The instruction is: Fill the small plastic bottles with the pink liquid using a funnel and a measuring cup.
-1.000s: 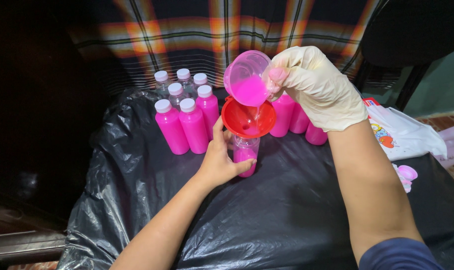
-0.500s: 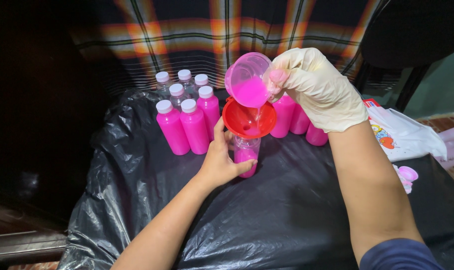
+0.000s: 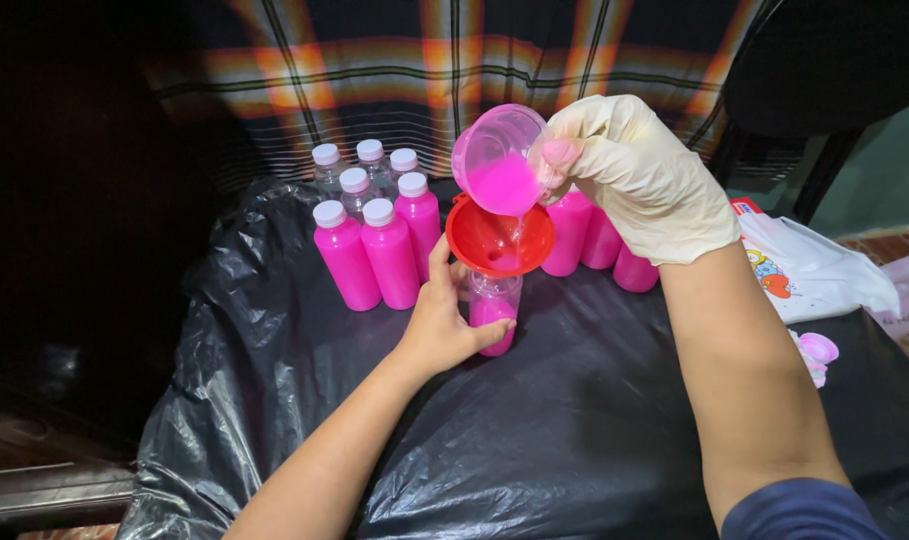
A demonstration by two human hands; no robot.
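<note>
Pink liquid (image 3: 504,185) was tipped from a clear plastic cup (image 3: 496,158), gripped by the gloved right hand (image 3: 639,175), into a red plastic funnel (image 3: 499,238); the small clear bottle (image 3: 494,308) beneath was clasped steady by the bare left hand (image 3: 444,325).

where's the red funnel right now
In the head view the red funnel sits in the mouth of the half-filled bottle held by the left hand, at centre, just under the tilted pink cup in the gloved right hand.
</note>
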